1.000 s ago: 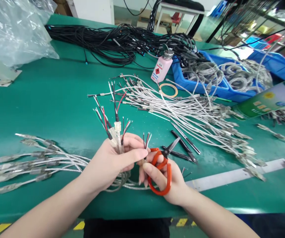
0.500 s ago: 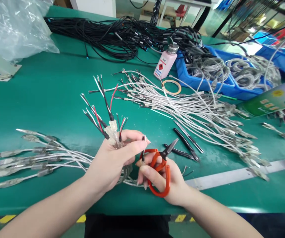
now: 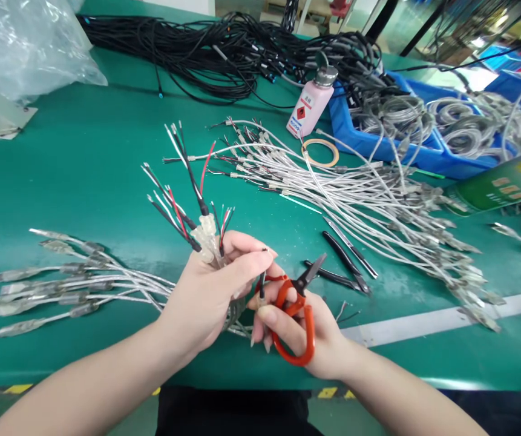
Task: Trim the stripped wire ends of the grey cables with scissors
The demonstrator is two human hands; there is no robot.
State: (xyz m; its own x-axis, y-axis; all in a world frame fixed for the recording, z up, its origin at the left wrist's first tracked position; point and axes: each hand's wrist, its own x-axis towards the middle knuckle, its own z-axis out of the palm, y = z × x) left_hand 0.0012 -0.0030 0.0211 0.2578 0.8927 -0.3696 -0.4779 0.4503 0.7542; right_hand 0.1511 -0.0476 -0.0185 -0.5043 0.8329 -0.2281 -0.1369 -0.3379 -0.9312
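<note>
My left hand (image 3: 217,287) is closed around several clear-jacketed cables (image 3: 206,233), their split black, white, red and green wire ends fanning upward. Its thumb and index finger pinch the wire ends of one more cable. That cable's pale collar (image 3: 261,300) sits between the thumb and fingers of my right hand (image 3: 291,327). Orange-handled scissors (image 3: 295,297) also hang in my right hand, blades pointing up and to the right, held closed or nearly so. The far ends of the gripped cables, with clear-capped plugs (image 3: 72,298), lie to the left on the green table.
A heap of white cables (image 3: 333,188) covers the right middle. Nippers (image 3: 344,260), tweezers (image 3: 353,251) and a steel ruler (image 3: 442,321) lie right of my hands. Behind stand a pink bottle (image 3: 312,103), a tape roll (image 3: 320,153), blue bins (image 3: 364,136) and black cables (image 3: 187,57).
My thumb and index finger have closed further over the wire tips, which now barely show. The scissors stay in my right hand. The view has shifted slightly.
</note>
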